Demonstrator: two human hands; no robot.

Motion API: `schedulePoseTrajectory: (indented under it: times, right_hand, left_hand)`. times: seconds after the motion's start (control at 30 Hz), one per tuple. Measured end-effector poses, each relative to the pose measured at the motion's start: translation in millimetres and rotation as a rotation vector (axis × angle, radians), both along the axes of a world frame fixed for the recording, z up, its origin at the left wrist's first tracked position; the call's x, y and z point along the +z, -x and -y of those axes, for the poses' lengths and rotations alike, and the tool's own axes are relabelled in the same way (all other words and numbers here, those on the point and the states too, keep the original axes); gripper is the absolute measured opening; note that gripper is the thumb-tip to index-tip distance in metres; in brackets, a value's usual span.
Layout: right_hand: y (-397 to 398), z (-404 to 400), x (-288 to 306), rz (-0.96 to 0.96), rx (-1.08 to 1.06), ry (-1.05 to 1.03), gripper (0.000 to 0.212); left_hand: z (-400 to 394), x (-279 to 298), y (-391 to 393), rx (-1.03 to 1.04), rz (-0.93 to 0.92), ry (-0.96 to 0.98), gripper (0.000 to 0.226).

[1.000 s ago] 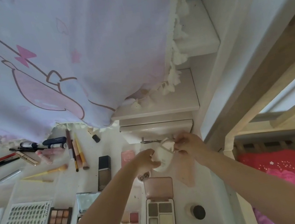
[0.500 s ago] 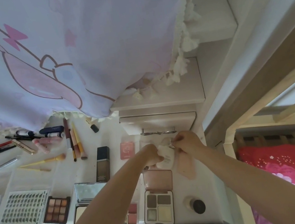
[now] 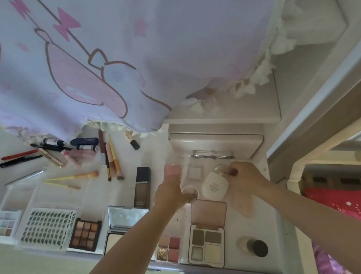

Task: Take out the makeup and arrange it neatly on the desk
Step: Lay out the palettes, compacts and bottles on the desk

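Crowded desk (image 3: 277, 221): right hand (image 3: 244, 177) grip around white case (image 3: 213, 185), left hand (image 3: 171, 189) open beside it.

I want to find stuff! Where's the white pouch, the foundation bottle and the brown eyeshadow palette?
White pouch (image 3: 214, 185): head view, middle of its rounded body.
Foundation bottle (image 3: 142, 191): head view, tan glass below the black cap.
Brown eyeshadow palette (image 3: 85, 234): head view, centre pan of the grid.

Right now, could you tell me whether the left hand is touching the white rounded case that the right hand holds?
Apart. The head view shows the open left hand with bare desk between it and the white rounded case, which only the right hand grips.
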State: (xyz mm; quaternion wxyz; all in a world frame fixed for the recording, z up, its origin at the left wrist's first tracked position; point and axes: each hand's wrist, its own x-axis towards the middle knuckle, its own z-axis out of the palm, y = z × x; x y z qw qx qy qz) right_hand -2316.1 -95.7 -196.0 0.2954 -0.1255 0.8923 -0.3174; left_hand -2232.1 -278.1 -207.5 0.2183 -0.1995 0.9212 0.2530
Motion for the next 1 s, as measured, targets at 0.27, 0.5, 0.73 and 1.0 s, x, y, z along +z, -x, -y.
schedulePoseTrajectory:
  times: [0.27, 0.5, 0.73, 1.0]
  right_hand:
    - [-4.5, 8.8, 12.3, -0.031, 0.074, 0.071, 0.011]
    - [-14.6, 8.4, 28.2, 0.105, 0.0, 0.151, 0.03]
    - [-15.3, 36.4, 59.9, 0.155, -0.051, 0.382, 0.027]
    - [-21.7, 46.1, 108.3, 0.203, -0.102, 0.66, 0.03]
  left_hand:
    - [7.4, -6.8, -12.3, -0.265, -0.026, -0.034, 0.066]
    - [12.2, 1.8, -14.3, -0.156, -0.14, -0.108, 0.052]
    - [38.8, 59.3, -20.6, -0.01, -0.473, -0.282, 0.06]
    - [13.0, 114.9, -10.3, 0.109, -0.693, -0.542, 0.059]
